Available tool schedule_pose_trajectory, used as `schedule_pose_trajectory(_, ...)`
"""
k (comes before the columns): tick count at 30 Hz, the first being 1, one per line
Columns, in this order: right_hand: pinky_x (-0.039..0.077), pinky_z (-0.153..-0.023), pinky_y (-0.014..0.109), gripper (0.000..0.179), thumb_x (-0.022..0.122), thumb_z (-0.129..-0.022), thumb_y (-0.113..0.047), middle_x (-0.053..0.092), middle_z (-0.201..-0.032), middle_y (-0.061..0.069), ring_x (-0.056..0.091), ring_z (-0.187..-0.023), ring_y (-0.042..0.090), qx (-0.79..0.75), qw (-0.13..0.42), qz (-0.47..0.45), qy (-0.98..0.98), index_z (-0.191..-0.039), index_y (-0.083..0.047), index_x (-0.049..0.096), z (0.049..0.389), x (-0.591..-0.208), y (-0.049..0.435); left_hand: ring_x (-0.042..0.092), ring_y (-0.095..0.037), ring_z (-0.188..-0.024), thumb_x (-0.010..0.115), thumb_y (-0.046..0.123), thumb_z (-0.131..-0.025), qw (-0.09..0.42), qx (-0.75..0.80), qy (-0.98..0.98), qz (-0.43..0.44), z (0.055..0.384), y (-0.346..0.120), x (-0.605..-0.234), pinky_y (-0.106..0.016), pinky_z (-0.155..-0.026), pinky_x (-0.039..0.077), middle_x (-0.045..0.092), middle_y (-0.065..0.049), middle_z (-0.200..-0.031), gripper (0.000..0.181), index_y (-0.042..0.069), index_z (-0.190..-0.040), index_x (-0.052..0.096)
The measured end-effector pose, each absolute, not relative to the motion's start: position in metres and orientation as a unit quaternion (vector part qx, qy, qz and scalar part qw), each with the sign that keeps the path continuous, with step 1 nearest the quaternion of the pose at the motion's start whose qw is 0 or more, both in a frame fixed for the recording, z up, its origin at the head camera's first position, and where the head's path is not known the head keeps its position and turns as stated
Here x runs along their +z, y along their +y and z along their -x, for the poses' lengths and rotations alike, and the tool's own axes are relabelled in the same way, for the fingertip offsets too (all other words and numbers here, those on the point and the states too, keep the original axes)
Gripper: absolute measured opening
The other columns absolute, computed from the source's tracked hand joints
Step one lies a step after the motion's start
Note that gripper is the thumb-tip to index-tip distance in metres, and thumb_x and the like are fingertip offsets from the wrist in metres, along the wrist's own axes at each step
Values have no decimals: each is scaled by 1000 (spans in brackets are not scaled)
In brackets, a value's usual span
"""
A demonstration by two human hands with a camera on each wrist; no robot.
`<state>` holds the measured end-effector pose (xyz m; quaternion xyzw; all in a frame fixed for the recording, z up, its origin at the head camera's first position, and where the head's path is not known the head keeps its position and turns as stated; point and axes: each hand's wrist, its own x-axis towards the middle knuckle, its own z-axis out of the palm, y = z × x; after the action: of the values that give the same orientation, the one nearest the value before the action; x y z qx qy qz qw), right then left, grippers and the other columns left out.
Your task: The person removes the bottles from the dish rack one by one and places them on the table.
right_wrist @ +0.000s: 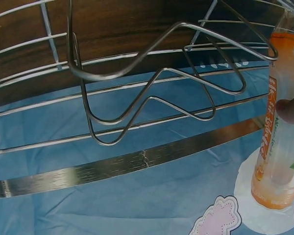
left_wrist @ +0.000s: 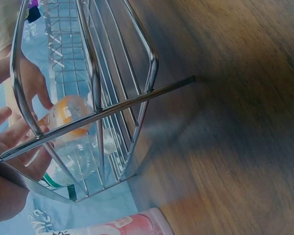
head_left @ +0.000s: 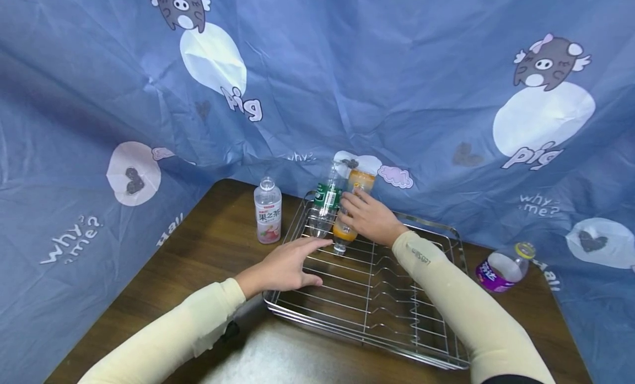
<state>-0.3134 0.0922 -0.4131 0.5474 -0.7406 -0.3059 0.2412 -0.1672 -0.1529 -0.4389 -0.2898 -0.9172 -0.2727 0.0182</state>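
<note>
My right hand [head_left: 372,218] grips a clear plastic bottle with an orange label [head_left: 344,232], neck down and leaning back in the wire dish rack [head_left: 366,312]. In the right wrist view that orange-labelled bottle [right_wrist: 277,188] stands at the right edge, fingers at its side. Just left of it, an upside-down clear bottle with a green label [head_left: 327,196] leans in the same rack. My left hand [head_left: 288,265] is over the rack's left side, fingers extended and thumb apart, holding nothing. The left wrist view shows both bottles through the rack's end wires.
A clear bottle with a pink-and-white label [head_left: 268,216] stands upright left of the rack. To the right, a purple-labelled bottle with a yellow cap [head_left: 503,268] sits tilted on the wooden table [head_left: 213,230]. Blue printed cloth [head_left: 347,97] hangs behind the table.
</note>
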Motion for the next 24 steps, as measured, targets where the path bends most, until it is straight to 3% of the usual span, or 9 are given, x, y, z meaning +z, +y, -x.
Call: schedule_pose_trajectory(24,22,-119,59,63,84,-82,-14,49,-145,14,39,-138,34,-305,244,-546,-741,-138,-20,57,317,-416,102,51,-26,-133,86,37,-80,19,-285,-915,283,168,-152,-439,-47,-110,41,54,-6,-147,84,23,-152,45)
